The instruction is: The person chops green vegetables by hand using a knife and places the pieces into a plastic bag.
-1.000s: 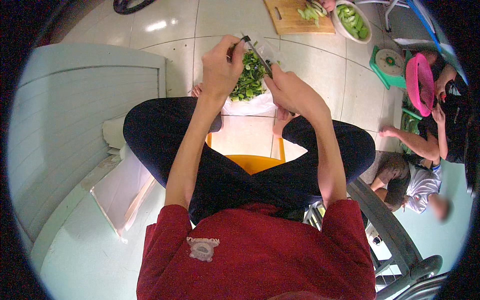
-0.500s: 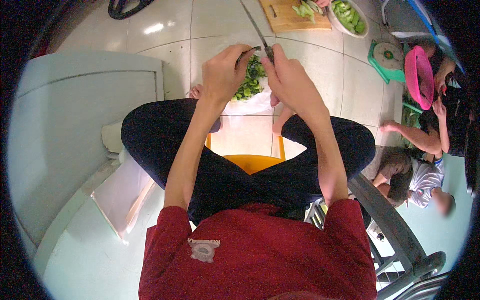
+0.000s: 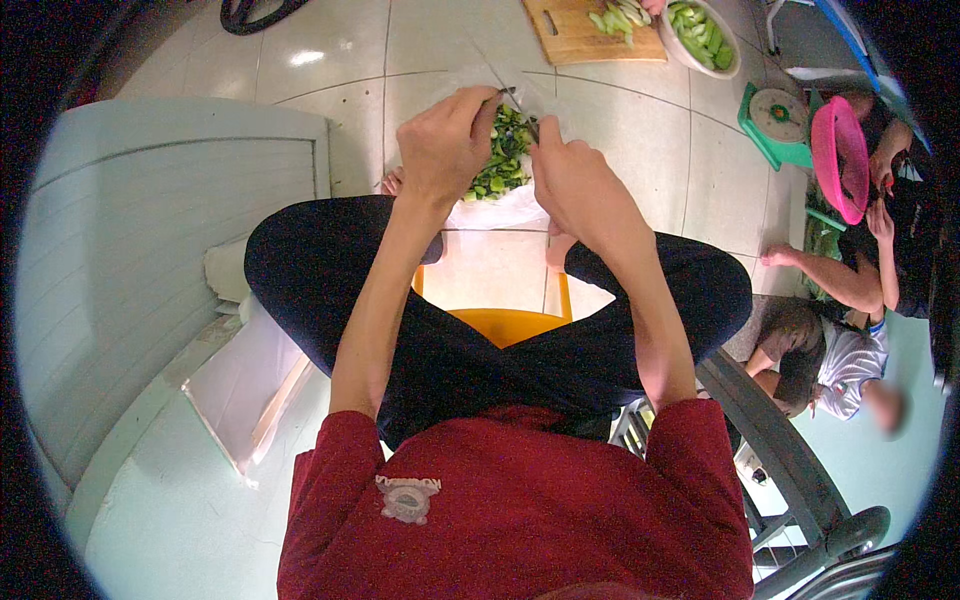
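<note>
Green vegetable pieces (image 3: pixel 504 168), various shades

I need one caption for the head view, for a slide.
Right hand holding a knife, left hand close by, above chopped greens.

Smooth wood on the chopping board (image 3: pixel 575 50), and the floor tiles (image 3: pixel 440 35) under it gleam, glossy! Below left of the board, bare metal on the knife (image 3: pixel 516 105), thin crinkled plastic on the bag (image 3: pixel 500 214); right of the board, smooth plastic on the basket (image 3: pixel 850 160).
</note>
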